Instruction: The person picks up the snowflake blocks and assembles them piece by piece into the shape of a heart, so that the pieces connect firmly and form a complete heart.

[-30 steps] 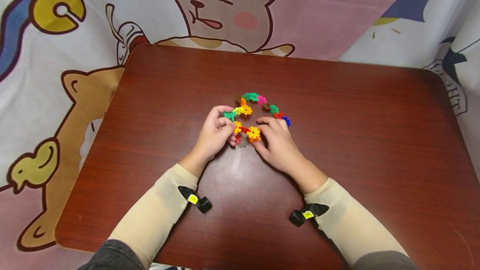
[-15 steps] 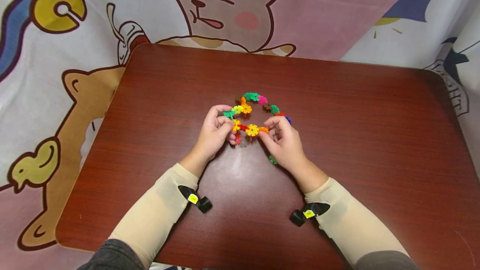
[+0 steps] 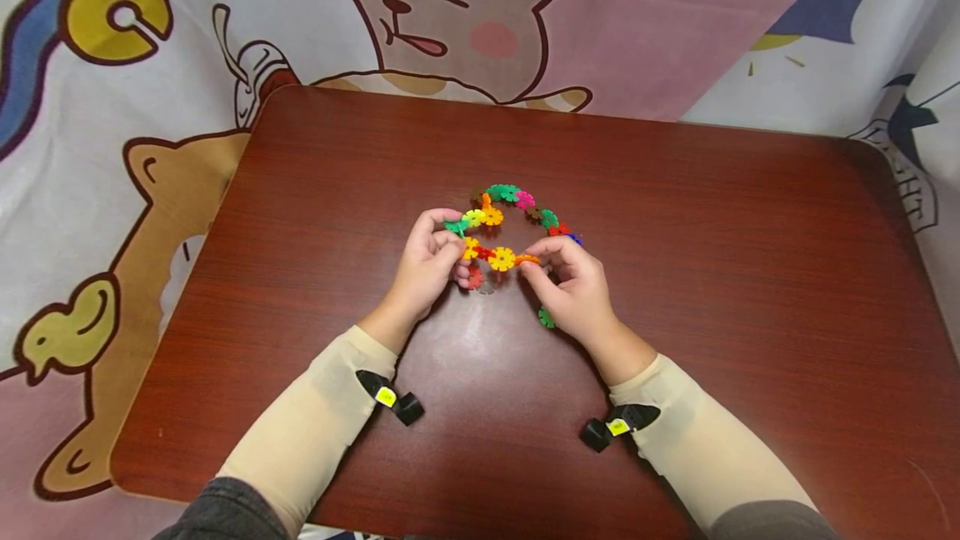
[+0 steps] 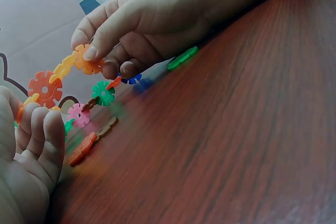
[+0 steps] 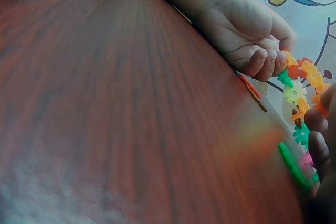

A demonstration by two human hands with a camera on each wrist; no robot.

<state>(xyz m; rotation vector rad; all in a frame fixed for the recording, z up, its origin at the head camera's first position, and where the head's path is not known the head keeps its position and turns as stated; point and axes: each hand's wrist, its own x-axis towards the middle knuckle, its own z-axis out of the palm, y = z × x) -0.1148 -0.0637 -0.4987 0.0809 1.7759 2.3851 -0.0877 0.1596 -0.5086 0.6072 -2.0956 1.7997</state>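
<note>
A chain of interlocking snowflake discs (image 3: pixel 502 259) in several colours curves over the table between both hands. My left hand (image 3: pixel 426 267) pinches the chain near a yellow-orange disc (image 3: pixel 470 248), beside a green disc (image 3: pixel 455 227). With thumb and forefinger, my right hand (image 3: pixel 576 283) pinches an orange disc (image 4: pixel 86 60) at the near end of the chain. That end is raised off the table. From the left hand, the chain runs back past a pink disc (image 3: pixel 525 201) to a blue disc (image 3: pixel 574 238), partly hidden behind the right hand.
On the brown table (image 3: pixel 480 423) lie a loose red disc (image 4: pixel 83 149) and a brown disc (image 4: pixel 107 128), beneath the raised chain. A loose green disc (image 3: pixel 546 318) lies under the right hand. Printed cloth (image 3: pixel 637 32) hangs behind the table.
The right hand has moved slightly right, and the orange disc now points sideways from the yellow one. The loose green disc has come into sight below it. The left hand has barely moved.
</note>
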